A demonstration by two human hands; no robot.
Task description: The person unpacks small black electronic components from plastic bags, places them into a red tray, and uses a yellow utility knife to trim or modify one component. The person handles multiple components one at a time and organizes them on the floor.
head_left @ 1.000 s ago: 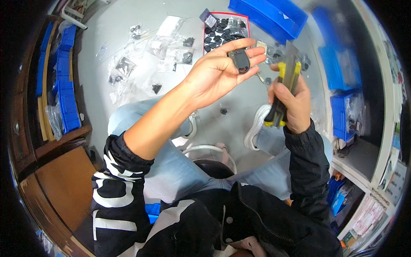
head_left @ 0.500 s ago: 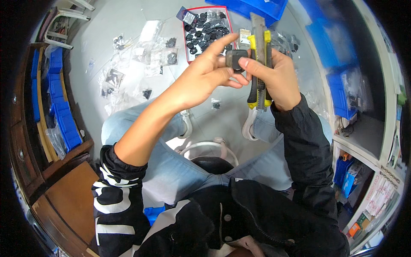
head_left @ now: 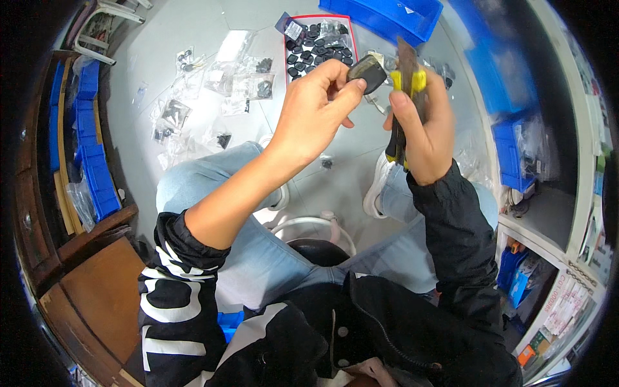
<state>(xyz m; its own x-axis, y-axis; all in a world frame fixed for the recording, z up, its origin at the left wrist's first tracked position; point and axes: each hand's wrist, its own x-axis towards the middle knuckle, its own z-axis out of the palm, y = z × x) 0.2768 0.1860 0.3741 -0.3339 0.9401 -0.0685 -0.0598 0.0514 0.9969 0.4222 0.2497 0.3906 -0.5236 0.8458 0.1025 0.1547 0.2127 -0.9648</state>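
My left hand (head_left: 317, 106) pinches a small black rounded plastic piece (head_left: 367, 75), much like a key fob shell, between thumb and fingers. Its face is dark and shiny, with a greyish patch along one side. Just right of it, my right hand (head_left: 424, 122) is wrapped round a yellow-and-black utility knife (head_left: 398, 132). The knife stands nearly upright in the picture, its metal end pointing away from me. A narrow gap separates the knife from the black piece.
Beyond my hands lies a red-edged tray (head_left: 285, 64) of many similar black pieces. A blue bin (head_left: 387, 19) sits behind it. Clear plastic bags of small parts (head_left: 248, 84) are spread over the floor at left. Blue bins (head_left: 97, 174) line the left shelf; a white cabinet (head_left: 535, 232) stands at right.
My hands have drawn apart: the right thumb has left the black piece. The left hand has tilted that piece. The knife has shifted slightly right and turned in my right hand.
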